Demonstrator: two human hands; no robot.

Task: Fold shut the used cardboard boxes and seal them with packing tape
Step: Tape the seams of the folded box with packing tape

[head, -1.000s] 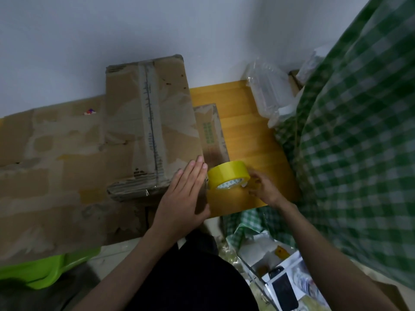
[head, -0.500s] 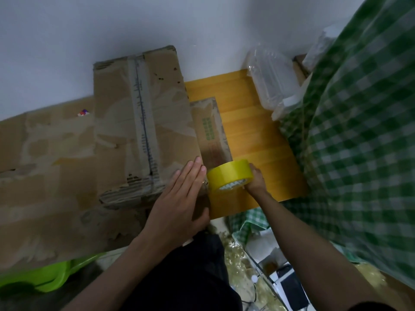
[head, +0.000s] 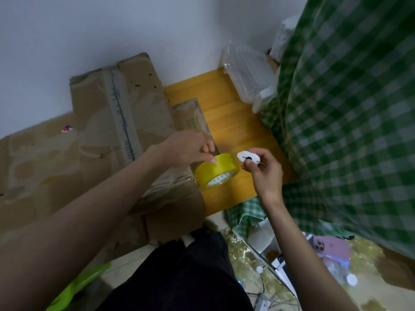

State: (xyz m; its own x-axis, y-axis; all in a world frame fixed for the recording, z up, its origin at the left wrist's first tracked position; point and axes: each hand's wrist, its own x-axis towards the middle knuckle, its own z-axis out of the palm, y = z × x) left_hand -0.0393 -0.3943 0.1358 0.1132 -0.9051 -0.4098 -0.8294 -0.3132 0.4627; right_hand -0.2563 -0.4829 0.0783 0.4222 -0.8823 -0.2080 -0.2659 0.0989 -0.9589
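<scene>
The left hand [head: 188, 149] pinches the top of the yellow tape roll [head: 216, 170], which stands at the near corner of the cardboard box [head: 121, 122]. Just right of the roll, the right hand [head: 265, 171] grips a small white cutter [head: 248, 157].

Overall light: dim, cool, even; source not visible.
Wall [head: 112, 30]: flat grey-blue, brightest surface, darkening toward the upper right corner.
Wooden surface [head: 226, 122]: warm orange, soft sheen, no hard glare.
Shadows: soft and diffuse; a faint one under the yellow tape roll [head: 216, 172]; dark clothing at bottom centre shows no detail.
Glare: small highlights on the clear plastic packaging [head: 247, 70] only.
Blur: green checked cloth [head: 348, 120] smeared along the right edge; lower right clutter soft and noisy.
Distortion: wide-angle stretch at edges; forearms swell toward the bottom corners.
Sharpest zone: frame centre, around the tape roll.
</scene>
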